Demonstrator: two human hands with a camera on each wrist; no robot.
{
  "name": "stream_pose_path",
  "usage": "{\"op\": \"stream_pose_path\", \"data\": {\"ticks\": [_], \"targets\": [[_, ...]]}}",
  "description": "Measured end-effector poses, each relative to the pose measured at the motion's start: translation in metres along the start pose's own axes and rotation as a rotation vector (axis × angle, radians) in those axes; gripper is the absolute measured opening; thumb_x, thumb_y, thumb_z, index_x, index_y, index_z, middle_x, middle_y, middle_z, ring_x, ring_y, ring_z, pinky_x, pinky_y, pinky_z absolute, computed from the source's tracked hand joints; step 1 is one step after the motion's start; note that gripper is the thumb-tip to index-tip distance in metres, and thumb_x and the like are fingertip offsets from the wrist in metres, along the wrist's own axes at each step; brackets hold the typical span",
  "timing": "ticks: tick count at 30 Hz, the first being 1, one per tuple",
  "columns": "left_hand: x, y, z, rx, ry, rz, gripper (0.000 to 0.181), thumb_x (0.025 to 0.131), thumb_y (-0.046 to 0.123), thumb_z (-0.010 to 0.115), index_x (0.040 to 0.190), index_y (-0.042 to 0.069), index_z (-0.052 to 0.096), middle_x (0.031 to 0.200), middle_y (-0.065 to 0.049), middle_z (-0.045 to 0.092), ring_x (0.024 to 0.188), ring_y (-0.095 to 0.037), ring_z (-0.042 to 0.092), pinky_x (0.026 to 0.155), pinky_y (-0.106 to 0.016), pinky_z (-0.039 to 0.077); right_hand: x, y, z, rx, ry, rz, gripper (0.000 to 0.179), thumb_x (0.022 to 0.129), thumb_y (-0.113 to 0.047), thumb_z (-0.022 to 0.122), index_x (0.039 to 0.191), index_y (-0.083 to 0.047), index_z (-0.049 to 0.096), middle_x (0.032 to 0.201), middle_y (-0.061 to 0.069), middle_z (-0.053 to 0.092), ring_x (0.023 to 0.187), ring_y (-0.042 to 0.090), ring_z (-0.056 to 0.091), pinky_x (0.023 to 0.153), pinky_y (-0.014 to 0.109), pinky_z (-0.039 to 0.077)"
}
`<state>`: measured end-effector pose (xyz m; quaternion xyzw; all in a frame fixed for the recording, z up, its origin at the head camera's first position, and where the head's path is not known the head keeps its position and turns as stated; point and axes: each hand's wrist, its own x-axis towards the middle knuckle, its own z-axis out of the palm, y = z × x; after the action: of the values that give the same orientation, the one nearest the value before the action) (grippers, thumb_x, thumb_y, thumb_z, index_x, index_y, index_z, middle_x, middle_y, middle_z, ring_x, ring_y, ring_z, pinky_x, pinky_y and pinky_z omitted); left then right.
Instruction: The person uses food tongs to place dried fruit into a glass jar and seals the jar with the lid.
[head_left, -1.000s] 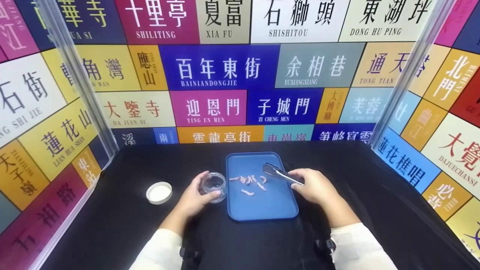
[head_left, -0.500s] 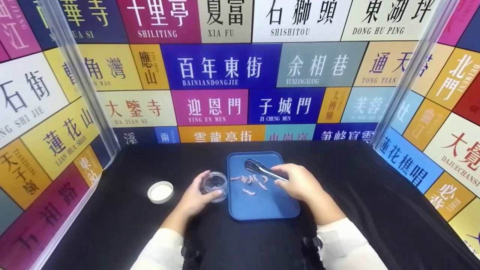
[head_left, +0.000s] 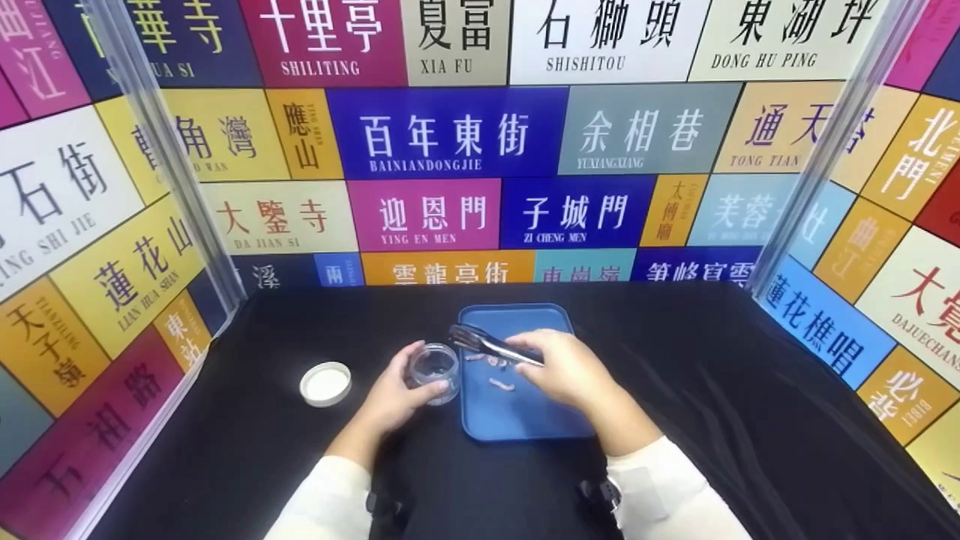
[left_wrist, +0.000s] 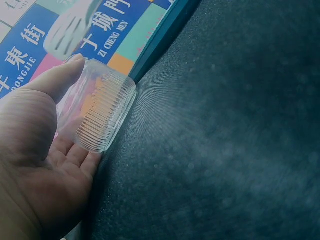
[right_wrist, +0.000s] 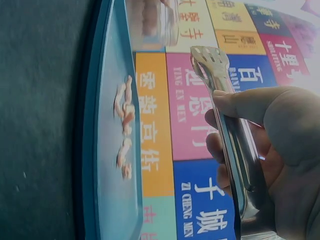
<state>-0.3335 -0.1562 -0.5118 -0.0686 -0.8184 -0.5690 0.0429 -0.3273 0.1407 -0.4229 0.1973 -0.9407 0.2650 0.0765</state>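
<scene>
My left hand (head_left: 397, 390) grips a clear ridged jar (head_left: 435, 369) without its lid, beside the tray's left edge. In the left wrist view the thumb lies along the upper part of the jar (left_wrist: 105, 112), with fingers beneath. My right hand (head_left: 564, 367) holds metal tongs (head_left: 491, 345) above the tray, their slotted tips close to the jar's rim. The right wrist view shows the tongs (right_wrist: 239, 155) with their tips nearly together; I see nothing clearly between them. Small pinkish curled strips (head_left: 501, 385) lie on the blue tray (head_left: 525, 424), partly hidden by tongs and hand.
A round white lid (head_left: 325, 384) lies on the black cloth (head_left: 480, 487) to the left of the jar. Beyond the table stands a wall (head_left: 442, 135) of coloured sign panels, with similar side walls left and right.
My right hand has carried the tongs leftward across the tray, from its right side to near the jar's rim. The left hand and jar stay beside the tray.
</scene>
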Motion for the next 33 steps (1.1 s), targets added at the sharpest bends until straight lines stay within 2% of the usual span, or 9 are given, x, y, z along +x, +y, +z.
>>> {"op": "stream_pose_path", "data": {"ticks": [7,14,25,33], "targets": [[0.0,0.0,-0.001,-0.009,-0.002,-0.003,0.089,0.087,0.029,0.09,0.161,0.012,0.044,0.161,-0.015,0.056,0.146,-0.037,0.057,0.125,-0.056,0.043,-0.002,-0.013,0.01,-0.029,0.012,-0.065,0.037,0.094,-0.02,0.082,0.131,-0.026,0.078,0.126,0.0,0.079,0.12,0.024,0.072,0.11,0.048,0.057],[-0.001,0.0,-0.001,-0.005,-0.001,-0.008,0.091,0.087,0.03,0.091,0.162,0.011,0.043,0.162,-0.015,0.055,0.146,-0.037,0.056,0.125,-0.056,0.043,-0.002,-0.018,0.018,-0.057,0.021,-0.118,0.038,0.094,-0.028,0.084,0.131,-0.026,0.077,0.125,-0.001,0.079,0.119,0.024,0.073,0.108,0.046,0.058],[0.001,0.0,-0.001,-0.015,-0.003,0.032,0.088,0.088,0.027,0.09,0.16,0.007,0.044,0.161,-0.017,0.056,0.148,-0.038,0.055,0.127,-0.057,0.04,-0.003,-0.019,0.024,-0.062,0.06,-0.109,0.038,0.095,-0.029,0.082,0.132,-0.029,0.077,0.124,-0.001,0.079,0.114,0.023,0.074,0.104,0.046,0.059],[0.001,-0.001,-0.001,-0.011,-0.009,0.038,0.087,0.088,0.029,0.09,0.16,0.008,0.045,0.161,-0.016,0.056,0.149,-0.038,0.054,0.126,-0.057,0.04,-0.003,-0.019,0.023,-0.071,0.081,-0.115,0.04,0.093,-0.028,0.084,0.133,-0.029,0.076,0.119,-0.002,0.079,0.107,0.022,0.073,0.097,0.045,0.06]]}}
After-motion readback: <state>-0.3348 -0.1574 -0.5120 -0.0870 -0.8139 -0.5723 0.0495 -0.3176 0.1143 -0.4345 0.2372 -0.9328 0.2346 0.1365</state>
